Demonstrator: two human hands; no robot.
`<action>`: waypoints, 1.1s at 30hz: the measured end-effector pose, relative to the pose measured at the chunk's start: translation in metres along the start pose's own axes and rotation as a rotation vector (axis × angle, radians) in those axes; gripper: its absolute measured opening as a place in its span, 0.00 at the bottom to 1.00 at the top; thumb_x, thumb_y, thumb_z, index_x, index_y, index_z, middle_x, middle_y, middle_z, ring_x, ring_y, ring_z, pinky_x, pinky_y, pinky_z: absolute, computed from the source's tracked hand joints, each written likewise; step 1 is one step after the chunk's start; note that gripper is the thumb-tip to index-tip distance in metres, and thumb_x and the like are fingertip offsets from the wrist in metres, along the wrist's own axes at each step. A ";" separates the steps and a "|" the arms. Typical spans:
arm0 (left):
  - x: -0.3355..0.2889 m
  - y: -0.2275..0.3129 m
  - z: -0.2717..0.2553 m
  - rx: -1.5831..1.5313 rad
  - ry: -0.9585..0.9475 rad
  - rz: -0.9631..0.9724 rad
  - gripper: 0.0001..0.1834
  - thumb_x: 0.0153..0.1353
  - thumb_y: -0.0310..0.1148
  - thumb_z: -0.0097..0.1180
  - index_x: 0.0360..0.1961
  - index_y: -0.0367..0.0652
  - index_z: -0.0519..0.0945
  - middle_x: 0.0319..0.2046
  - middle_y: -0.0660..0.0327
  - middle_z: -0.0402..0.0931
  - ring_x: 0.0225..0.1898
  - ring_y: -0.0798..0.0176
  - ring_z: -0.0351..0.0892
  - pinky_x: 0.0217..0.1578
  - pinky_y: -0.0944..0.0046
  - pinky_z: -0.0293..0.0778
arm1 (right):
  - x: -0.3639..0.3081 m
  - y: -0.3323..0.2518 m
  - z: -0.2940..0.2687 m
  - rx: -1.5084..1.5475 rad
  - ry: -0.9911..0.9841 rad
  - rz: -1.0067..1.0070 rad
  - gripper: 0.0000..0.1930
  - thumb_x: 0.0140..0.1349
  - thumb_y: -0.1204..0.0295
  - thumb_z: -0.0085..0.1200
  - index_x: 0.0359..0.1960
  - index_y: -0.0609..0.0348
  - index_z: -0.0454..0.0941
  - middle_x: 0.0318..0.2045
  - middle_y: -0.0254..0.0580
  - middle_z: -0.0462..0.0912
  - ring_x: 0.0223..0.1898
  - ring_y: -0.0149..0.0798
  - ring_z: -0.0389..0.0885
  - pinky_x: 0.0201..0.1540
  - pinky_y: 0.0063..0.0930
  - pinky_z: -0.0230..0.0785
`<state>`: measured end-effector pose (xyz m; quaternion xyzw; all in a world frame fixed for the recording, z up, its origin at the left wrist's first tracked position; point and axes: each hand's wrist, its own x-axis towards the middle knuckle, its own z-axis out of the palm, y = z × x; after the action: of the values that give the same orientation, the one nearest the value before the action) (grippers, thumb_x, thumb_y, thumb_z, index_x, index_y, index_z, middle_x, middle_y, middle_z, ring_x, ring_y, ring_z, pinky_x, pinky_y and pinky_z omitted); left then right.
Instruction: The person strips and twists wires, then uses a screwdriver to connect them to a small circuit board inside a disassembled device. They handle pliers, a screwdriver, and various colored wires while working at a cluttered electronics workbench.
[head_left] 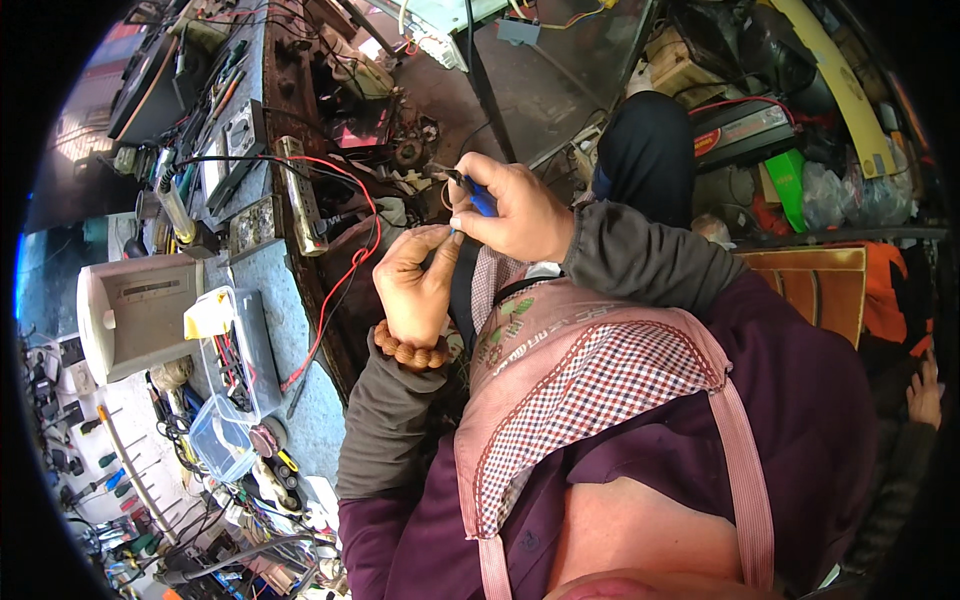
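My right hand [525, 212] is closed around a small blue-handled hand tool [482, 203] that looks like pliers or cutters; its dark jaws point up and left. The thumb of this hand comes down to the fingertips of my left hand [415, 285], which are pinched together. A tiny bluish bit shows between the fingertips, too small to name. Beside the tool a thin brownish loop, perhaps wire, is partly visible. Both hands are held in front of my checked apron [610, 370], and a beaded bracelet [408, 348] is on my left wrist.
The cluttered bench at left holds a power strip [302, 195], red and black leads [372, 235], a clear plastic box [245, 350] and a beige casing [135, 318]. A boxed device [745, 135] lies among clutter at upper right. Another person's hand [925, 395] shows at the right edge.
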<state>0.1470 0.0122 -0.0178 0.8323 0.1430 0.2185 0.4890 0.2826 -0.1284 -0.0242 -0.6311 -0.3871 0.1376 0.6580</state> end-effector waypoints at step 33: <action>0.010 -0.037 -0.004 -0.600 0.060 -0.317 0.07 0.79 0.32 0.58 0.42 0.41 0.83 0.39 0.61 0.87 0.39 0.69 0.82 0.47 0.67 0.78 | -0.024 0.048 -0.023 0.517 -0.014 0.797 0.08 0.68 0.73 0.62 0.45 0.58 0.77 0.32 0.29 0.76 0.30 0.25 0.74 0.32 0.23 0.66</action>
<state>0.1531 0.0374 -0.0464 0.6118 0.2142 0.1964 0.7357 0.2974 -0.1530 -0.0748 -0.5451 -0.0723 0.4756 0.6866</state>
